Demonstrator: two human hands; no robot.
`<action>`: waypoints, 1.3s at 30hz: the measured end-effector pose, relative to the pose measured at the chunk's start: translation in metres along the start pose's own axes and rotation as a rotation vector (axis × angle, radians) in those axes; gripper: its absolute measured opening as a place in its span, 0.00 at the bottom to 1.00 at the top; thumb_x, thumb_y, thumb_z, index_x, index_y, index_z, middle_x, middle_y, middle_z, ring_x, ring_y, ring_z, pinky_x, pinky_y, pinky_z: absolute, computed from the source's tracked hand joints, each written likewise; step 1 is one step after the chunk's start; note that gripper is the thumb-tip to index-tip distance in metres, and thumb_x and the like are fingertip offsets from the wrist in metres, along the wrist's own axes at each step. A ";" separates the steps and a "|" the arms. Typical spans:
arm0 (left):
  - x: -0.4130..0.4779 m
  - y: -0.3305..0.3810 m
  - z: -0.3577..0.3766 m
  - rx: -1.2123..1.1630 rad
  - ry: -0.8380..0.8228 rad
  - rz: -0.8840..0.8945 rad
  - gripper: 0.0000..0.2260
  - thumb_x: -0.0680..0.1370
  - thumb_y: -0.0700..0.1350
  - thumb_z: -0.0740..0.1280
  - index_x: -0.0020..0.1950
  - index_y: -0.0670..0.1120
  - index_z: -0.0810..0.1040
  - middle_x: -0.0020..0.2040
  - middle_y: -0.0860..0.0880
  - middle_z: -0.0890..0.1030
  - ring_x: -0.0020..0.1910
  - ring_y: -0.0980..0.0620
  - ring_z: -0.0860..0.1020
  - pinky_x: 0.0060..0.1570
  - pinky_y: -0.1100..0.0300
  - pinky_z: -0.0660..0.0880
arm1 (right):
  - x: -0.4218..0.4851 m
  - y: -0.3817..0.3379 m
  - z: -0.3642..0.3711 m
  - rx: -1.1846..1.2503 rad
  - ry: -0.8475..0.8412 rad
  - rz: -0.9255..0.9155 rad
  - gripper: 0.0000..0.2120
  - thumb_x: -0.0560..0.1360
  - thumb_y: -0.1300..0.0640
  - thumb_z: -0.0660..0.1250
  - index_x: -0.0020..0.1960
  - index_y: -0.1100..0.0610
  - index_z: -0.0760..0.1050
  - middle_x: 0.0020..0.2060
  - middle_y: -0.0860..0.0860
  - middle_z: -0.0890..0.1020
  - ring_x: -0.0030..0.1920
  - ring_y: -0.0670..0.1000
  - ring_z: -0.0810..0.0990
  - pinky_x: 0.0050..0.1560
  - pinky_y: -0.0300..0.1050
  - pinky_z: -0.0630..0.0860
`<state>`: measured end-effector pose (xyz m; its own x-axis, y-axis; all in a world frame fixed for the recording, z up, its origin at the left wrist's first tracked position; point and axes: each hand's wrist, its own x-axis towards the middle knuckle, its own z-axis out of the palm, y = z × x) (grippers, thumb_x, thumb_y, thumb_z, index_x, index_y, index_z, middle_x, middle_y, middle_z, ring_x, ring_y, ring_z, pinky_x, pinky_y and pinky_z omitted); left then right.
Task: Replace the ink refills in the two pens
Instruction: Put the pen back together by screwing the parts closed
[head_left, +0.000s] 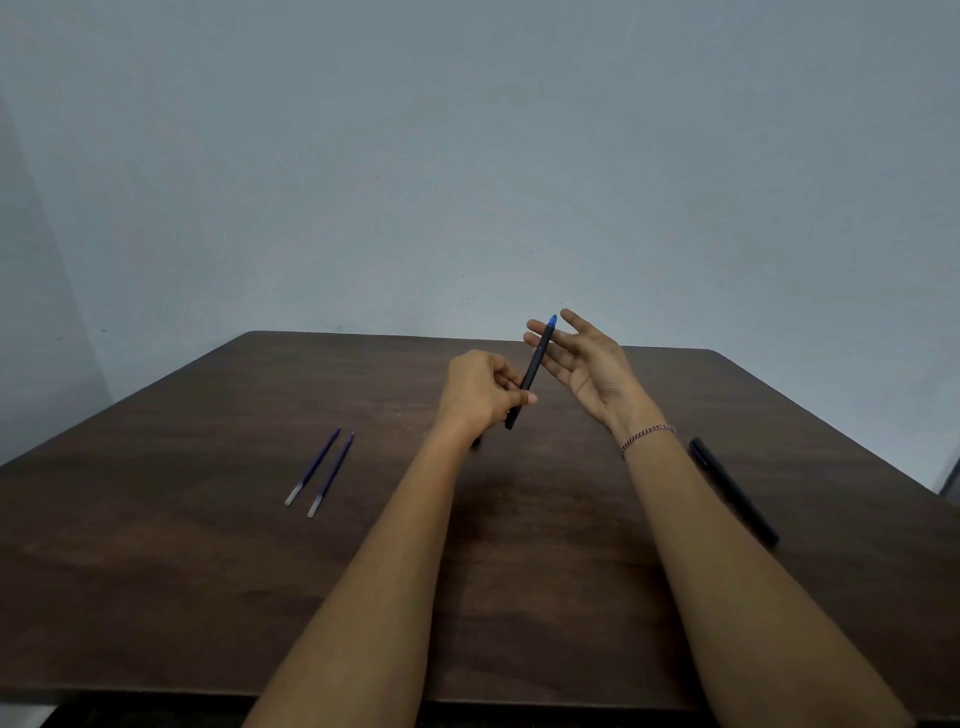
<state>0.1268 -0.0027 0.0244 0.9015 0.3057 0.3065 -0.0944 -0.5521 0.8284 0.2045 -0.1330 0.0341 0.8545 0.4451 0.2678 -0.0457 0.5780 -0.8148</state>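
Observation:
A black pen with a blue end (535, 366) is held tilted above the dark wooden table (208, 571), blue end up. My left hand (480, 392) pinches its lower half between thumb and fingers. My right hand (582, 366) is spread open just behind the pen's upper part, its fingers beside the blue end; whether they touch it is unclear. Two blue ink refills (321, 472) with clear ends lie side by side on the table at the left. A second black pen (732, 488) lies on the table at the right, partly hidden by my right forearm.
A small dark piece (476, 441) lies on the table just under my left wrist, mostly hidden. A plain grey-blue wall rises behind the table's far edge. The table's front edge runs along the bottom of the view.

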 end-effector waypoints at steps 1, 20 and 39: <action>0.000 0.000 0.000 -0.001 -0.001 0.000 0.09 0.66 0.41 0.77 0.41 0.46 0.78 0.35 0.49 0.80 0.37 0.53 0.81 0.33 0.63 0.79 | 0.000 0.000 0.000 -0.027 0.008 -0.012 0.19 0.78 0.67 0.61 0.67 0.56 0.66 0.49 0.58 0.85 0.51 0.55 0.84 0.50 0.45 0.81; 0.000 0.000 0.001 0.029 -0.017 -0.019 0.09 0.66 0.41 0.78 0.39 0.46 0.78 0.34 0.50 0.79 0.35 0.54 0.80 0.35 0.61 0.80 | -0.001 0.000 -0.003 -0.045 0.026 -0.032 0.15 0.77 0.66 0.63 0.63 0.60 0.73 0.47 0.56 0.84 0.48 0.52 0.85 0.47 0.40 0.81; 0.002 -0.002 0.002 0.040 -0.018 0.012 0.10 0.65 0.41 0.78 0.38 0.47 0.78 0.32 0.52 0.79 0.32 0.57 0.79 0.35 0.63 0.79 | 0.000 -0.002 -0.007 -0.086 -0.006 -0.011 0.11 0.78 0.61 0.64 0.60 0.58 0.73 0.48 0.56 0.84 0.49 0.51 0.84 0.53 0.44 0.80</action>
<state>0.1292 -0.0029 0.0227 0.9080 0.2846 0.3073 -0.0888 -0.5862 0.8053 0.2085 -0.1386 0.0319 0.8515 0.4433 0.2799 0.0087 0.5218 -0.8530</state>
